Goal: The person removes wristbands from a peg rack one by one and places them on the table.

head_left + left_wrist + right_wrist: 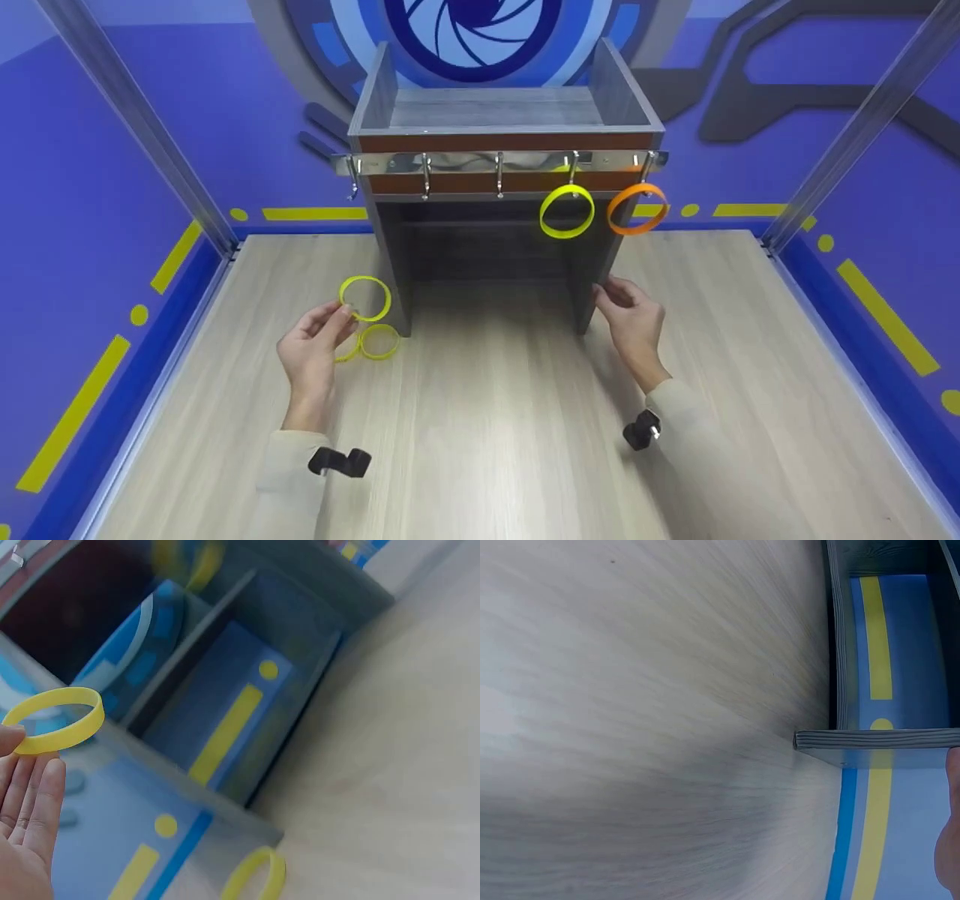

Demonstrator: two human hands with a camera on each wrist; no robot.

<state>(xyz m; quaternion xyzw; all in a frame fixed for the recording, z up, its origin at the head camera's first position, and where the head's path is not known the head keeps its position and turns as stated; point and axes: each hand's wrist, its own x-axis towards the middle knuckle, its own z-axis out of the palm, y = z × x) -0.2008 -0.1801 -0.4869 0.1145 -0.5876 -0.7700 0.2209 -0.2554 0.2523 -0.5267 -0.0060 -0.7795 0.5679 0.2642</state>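
Observation:
My left hand (311, 352) pinches a yellow silicone wristband (388, 301) between thumb and fingers, left of the grey shelf unit (395, 285). In the left wrist view this band (96, 720) is raised, its loop facing the shelf. Two more yellow wristbands (396, 342) lie on the table just below it, one partly hidden by the hand. Another yellow wristband (545, 221) hangs from a hook on the metal rail (465, 161), and an orange wristband (616, 221) hangs from the far right hook. My right hand (634, 319) grips the front edge of the right side panel (877, 739).
Several hooks line the rail across the shelf's front; the three at the left carry nothing. An open tray top (495, 109) sits above the rail. Blue printed walls (150, 112) enclose the wood-grain table (480, 427) at the back and sides.

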